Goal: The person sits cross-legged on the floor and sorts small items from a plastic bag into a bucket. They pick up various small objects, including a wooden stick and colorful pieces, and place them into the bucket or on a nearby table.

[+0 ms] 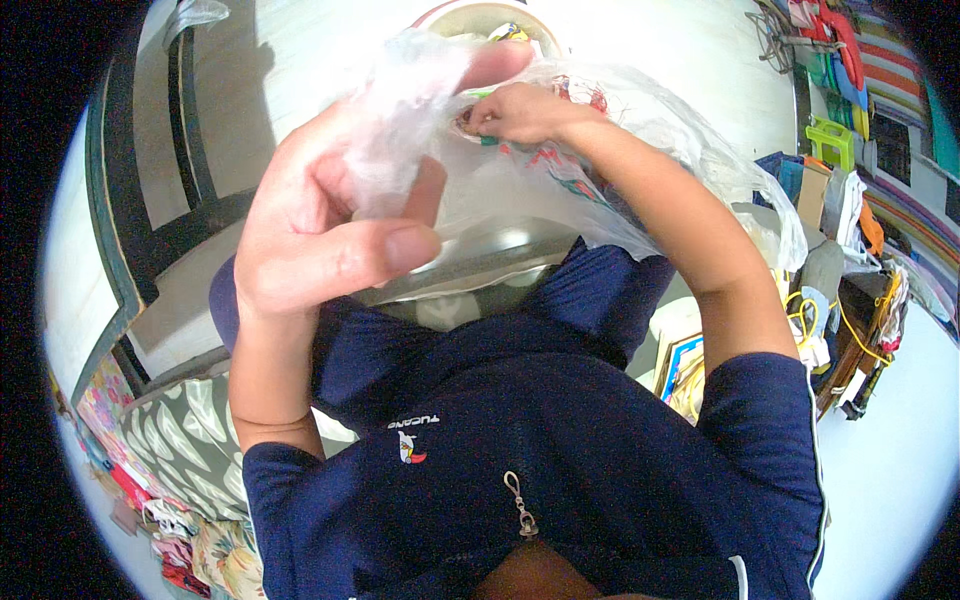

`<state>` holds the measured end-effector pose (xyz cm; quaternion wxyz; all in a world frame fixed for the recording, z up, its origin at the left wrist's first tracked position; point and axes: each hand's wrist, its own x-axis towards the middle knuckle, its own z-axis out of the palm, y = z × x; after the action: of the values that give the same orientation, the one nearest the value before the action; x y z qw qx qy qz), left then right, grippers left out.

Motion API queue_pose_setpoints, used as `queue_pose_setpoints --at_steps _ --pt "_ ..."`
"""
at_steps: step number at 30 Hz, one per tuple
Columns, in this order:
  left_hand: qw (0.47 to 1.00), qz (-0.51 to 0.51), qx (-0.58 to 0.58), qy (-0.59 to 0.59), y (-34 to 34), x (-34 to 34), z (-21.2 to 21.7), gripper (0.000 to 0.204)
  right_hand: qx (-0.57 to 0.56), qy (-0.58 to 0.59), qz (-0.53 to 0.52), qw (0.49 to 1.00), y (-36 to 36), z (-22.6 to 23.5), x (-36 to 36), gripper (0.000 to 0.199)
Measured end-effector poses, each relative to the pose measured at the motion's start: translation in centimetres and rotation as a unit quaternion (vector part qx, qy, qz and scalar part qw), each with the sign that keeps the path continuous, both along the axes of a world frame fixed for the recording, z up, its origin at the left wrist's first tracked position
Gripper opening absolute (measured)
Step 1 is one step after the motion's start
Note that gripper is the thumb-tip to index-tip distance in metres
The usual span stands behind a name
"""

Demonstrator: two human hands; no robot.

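Note:
Raised close to the camera, my left hand (300,235) has its fingers curled round a crumpled piece of translucent plastic film (400,120). Its thumb points right, apart from the fingertips. Farther away, my right hand (525,115) is at the mouth of a large clear plastic bag (640,110), fingers pinched together. Something small and dark shows at those fingertips, too small to name. Red and green bits show in and through the bag, which sags toward my knees. Whether the film in my left hand joins this bag, I cannot tell.
Beyond the hands stands a round pale tub (470,15) with a yellow item in it. Right of me are a lime-green stool (830,140), boxes, cloths and a yellow cord (850,335). A dark-framed glass panel (140,150) and a patterned grey cushion (185,440) lie to the left.

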<state>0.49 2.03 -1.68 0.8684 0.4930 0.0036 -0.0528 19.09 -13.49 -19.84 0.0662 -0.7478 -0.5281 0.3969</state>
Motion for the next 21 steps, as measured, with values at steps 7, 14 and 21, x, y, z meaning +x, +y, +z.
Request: queue_pose_setpoints --at_steps 7,14,21 --pt "0.999 0.035 -0.024 -0.004 -0.4 -0.2 -0.3 0.077 -0.062 -0.172 -0.053 0.982 1.1 -2.6 -2.7 0.023" --pt "0.999 0.019 -0.017 -0.020 -0.2 0.1 -0.5 0.079 -0.067 -0.195 -0.101 0.973 1.9 -3.0 -2.7 0.021" --pt "0.999 0.031 -0.017 -0.005 0.0 -0.2 -0.2 0.081 -0.076 -0.195 -0.071 0.975 2.5 -1.8 -3.0 0.025"
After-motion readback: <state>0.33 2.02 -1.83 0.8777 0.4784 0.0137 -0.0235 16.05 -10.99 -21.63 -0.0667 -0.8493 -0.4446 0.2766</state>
